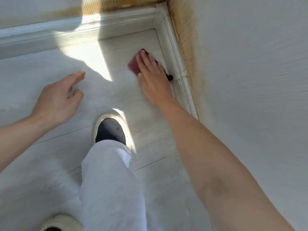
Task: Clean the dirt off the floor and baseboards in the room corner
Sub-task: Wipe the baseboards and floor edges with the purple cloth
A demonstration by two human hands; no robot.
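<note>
Nearest, a leg in loose white trousers [113, 180] and a dark slipper with a pale rim [110, 130] stand on the pale wood-grain plank floor [41, 164]. Further, the left hand [58, 99] hovers with loosely curled fingers, holding nothing. The right hand [153, 79] presses flat, fingers straight, on a blurred maroon rectangular sponge [134, 65] just beside the right-hand white moulded baseboard [180, 70]. Scrubbing the floor edge looks under way; next, probably the dark smudge [170, 77] at the baseboard's foot and the far corner.

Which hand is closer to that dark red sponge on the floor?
Right. The right hand presses flat on the sponge by the baseboard; the left hand hovers apart, nearer the shoe.
</note>
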